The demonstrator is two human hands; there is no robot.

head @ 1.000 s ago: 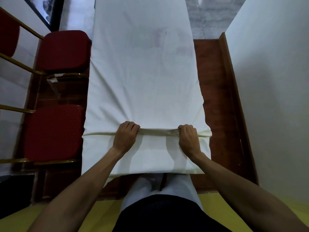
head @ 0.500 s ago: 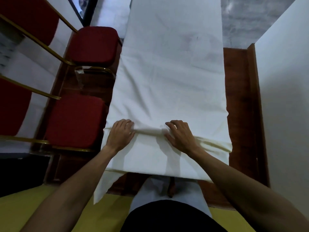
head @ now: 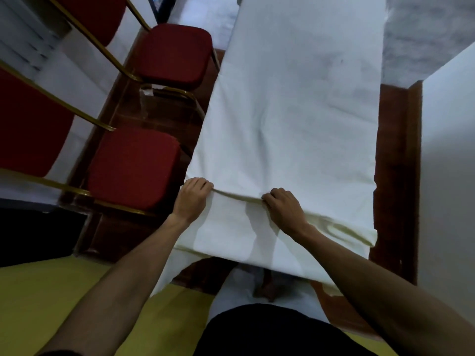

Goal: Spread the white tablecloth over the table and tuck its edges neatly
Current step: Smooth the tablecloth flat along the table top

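The white tablecloth (head: pixel 290 119) covers a long narrow table that runs away from me. Across its near end runs a raised fold, with a flap of cloth hanging down below it toward my legs. My left hand (head: pixel 191 199) grips the left end of that fold near the table's left corner, fingers curled over it. My right hand (head: pixel 284 210) pinches the fold about a hand's width further right. The fold's right stretch lies loose and wrinkled toward the right corner. The table itself is hidden under the cloth.
Two red padded chairs with gold frames, one near (head: pixel 133 168) and one further back (head: pixel 174 52), stand close along the table's left side. A white wall (head: pixel 449 176) with a dark wood skirting (head: pixel 395 176) runs close on the right. Yellow floor (head: pixel 51 299) lies beneath me.
The view has swung so the table now sits further right. My right hand moved left along the fold, opened briefly, and now pinches it again. The left hand kept its grip.
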